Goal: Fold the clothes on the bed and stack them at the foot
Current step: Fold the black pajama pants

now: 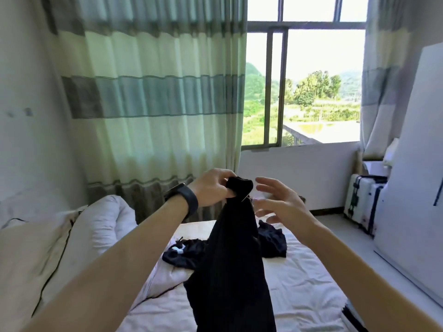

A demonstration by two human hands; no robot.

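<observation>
Head view, left hand [213,188] grips black garment [230,259], hanging over bed [299,283]

Your long black cloth garment [230,271] hangs straight down above the white-sheeted bed [299,283]. Its bunched top is pinched in your left hand [213,188], and its lower end runs out of view. Behind it, crumpled black clothes [189,252] with a small white mark lie on the sheet.
</observation>
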